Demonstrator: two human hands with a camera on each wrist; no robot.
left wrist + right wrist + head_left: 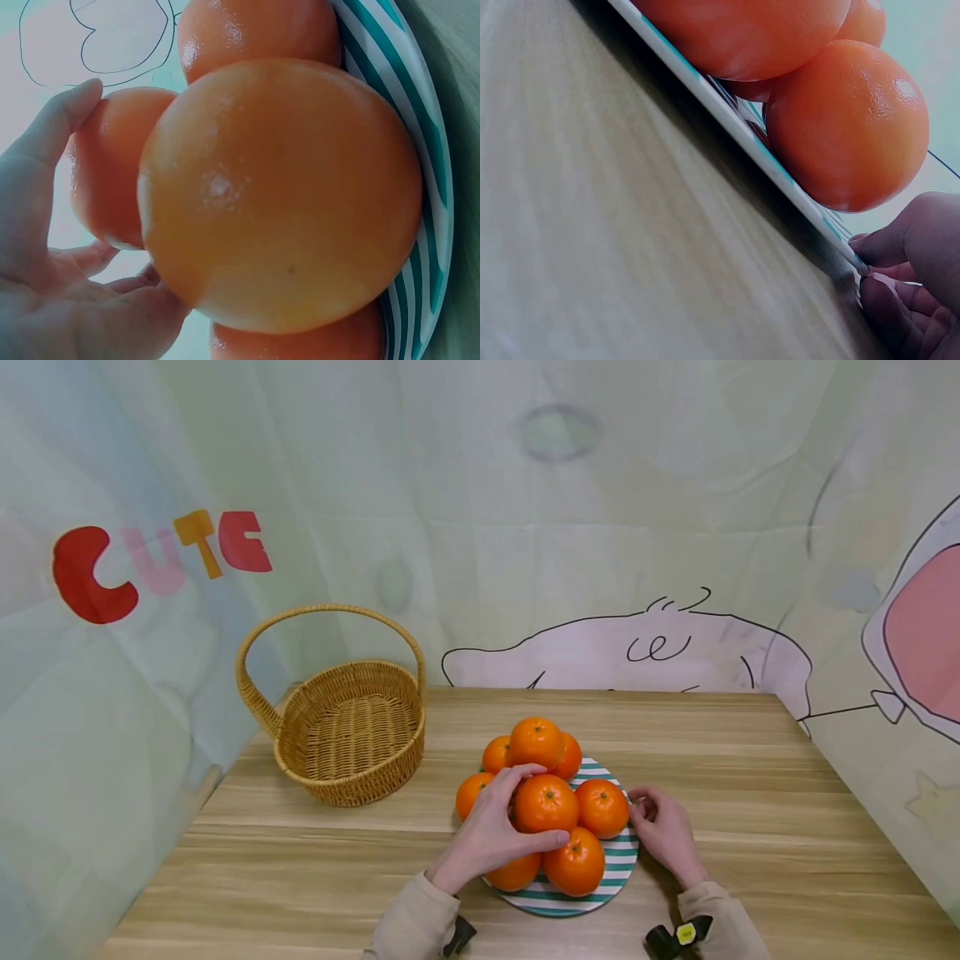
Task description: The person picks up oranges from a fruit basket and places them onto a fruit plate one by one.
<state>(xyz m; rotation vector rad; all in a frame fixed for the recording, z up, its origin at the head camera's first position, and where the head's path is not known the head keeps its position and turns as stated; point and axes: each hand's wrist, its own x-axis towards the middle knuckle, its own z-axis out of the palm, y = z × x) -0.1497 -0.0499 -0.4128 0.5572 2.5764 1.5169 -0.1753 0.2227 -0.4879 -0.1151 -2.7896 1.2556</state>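
A heap of oranges, each with a small green stem mark, lies on a round plate (621,862) with green and white stripes. Thumb and fingers of my left hand (489,831) curve around an orange (547,804) on top of the heap. In the left wrist view that orange (112,176) sits between thumb and fingers, partly behind a nearer orange (281,195). At the plate's right edge, my right hand (667,832) pinches the rim between thumb and fingers. The right wrist view shows this grip on the plate rim (742,138), beside an orange (847,127).
A wicker basket (375,787) with a tall arched handle stands at the back left of the wooden table (720,752). Nothing is seen inside it. Printed curtains (480,560) close off the back and both sides.
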